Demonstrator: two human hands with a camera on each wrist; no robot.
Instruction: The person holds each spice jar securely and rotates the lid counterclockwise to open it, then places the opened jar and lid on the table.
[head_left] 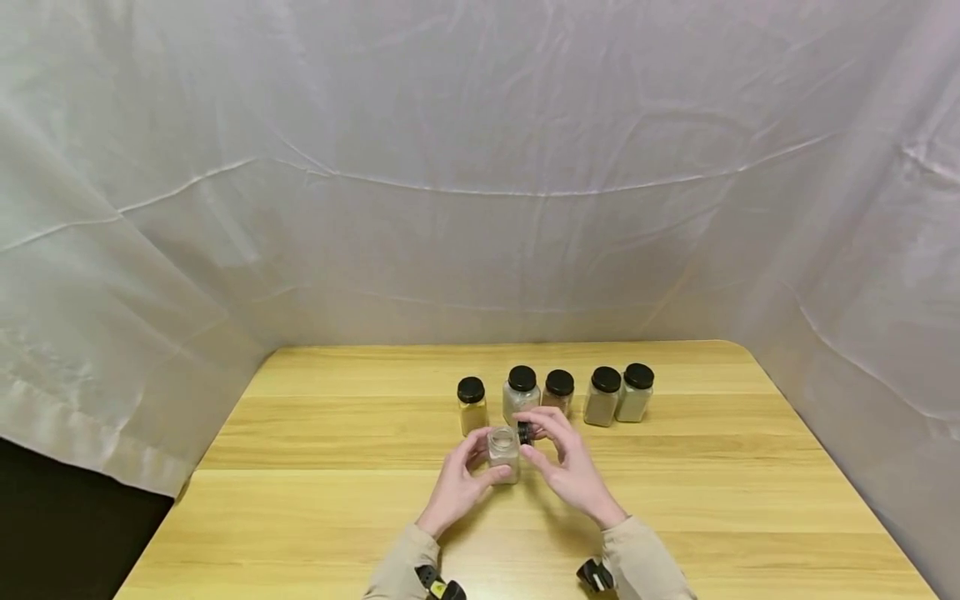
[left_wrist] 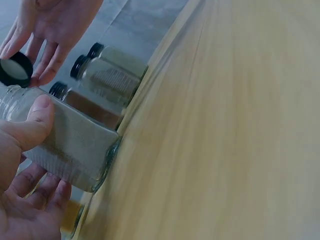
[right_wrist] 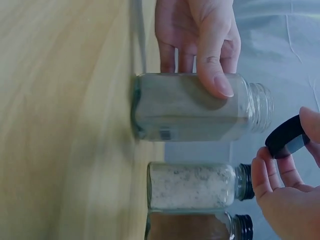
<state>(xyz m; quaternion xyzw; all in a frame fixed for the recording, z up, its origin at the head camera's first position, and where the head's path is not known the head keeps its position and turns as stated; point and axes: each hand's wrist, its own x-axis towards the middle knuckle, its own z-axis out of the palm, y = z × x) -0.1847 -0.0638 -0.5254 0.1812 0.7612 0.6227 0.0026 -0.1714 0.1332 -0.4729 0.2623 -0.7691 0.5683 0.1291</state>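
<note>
An uncapped glass spice jar of greyish powder stands upright on the table, its threaded mouth bare. My left hand grips it from the left, the thumb across its front. In my right hand a black screw lid is pinched between thumb and fingers, tilted beside the jar's mouth and apart from it. The left wrist view shows the lid's pale inner side. Just behind the hands are a capped jar of speckled white contents and a capped jar of brown powder.
A jar of yellow powder with a black lid stands behind my left hand. Two more capped jars, one greyish and one paler, stand close together at the right. The wooden table meets white cloth walls.
</note>
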